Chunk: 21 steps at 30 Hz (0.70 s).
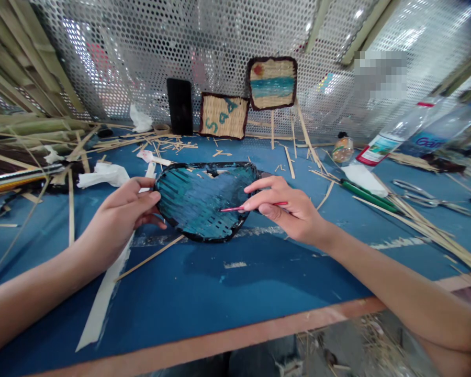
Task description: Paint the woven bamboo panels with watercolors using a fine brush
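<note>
A woven panel (200, 201) with a black rim, its slats painted in blues and teal, is held tilted above the table. My left hand (127, 214) pinches the panel's left edge between thumb and fingers. In my right hand (286, 207) is a thin red paintbrush (233, 209), its tip at the painted face, right of the middle. The fingers of that hand also lie close to the panel's right edge; whether they touch it I cannot tell. A small gap shows near the panel's top edge.
Against the perforated metal screen (227, 31) stand a black phone (179, 107) and two small woven panels, one lettered (223, 116), one with a painted seascape (273, 84). Split strips litter the blue table (204, 298). Scissors (427, 198), a green-handled tool (371, 196) and bottles (392, 137) are at right.
</note>
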### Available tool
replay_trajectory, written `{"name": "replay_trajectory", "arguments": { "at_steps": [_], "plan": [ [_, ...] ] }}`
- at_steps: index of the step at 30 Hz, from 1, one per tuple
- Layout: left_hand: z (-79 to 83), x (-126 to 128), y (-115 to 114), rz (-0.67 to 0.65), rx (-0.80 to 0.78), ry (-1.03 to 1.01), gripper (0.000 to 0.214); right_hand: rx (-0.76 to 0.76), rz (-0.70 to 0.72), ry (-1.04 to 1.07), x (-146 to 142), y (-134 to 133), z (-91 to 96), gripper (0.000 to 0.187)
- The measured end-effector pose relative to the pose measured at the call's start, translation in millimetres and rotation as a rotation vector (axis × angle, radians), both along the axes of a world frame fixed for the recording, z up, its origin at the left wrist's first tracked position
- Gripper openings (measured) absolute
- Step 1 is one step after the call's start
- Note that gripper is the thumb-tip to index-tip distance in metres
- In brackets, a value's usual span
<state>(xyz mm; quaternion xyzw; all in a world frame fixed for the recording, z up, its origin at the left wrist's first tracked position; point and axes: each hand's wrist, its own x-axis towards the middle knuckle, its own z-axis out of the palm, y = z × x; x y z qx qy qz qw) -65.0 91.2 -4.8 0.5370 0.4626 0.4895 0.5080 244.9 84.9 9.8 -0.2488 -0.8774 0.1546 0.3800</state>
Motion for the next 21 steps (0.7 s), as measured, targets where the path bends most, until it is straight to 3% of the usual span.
{"name": "replay_trajectory", "arguments": {
  "at_steps": [11, 15, 21],
  "plan": [
    [-0.4, 0.4, -0.3, 0.002, -0.012, 0.001, 0.021, -0.045, 0.002, 0.029, -4.9, 0.2, -2.0, 0.019],
    [1.4, 1.3, -0.7, -0.003, -0.008, 0.008, 0.022, -0.101, -0.052, 0.127, -6.5, -1.5, -0.5, 0.022],
    [4.1, 1.8, -2.5, -0.003, -0.039, 0.016, 0.024, -0.093, -0.067, 0.037, -6.5, -0.7, 0.5, 0.024]
  ]
}}
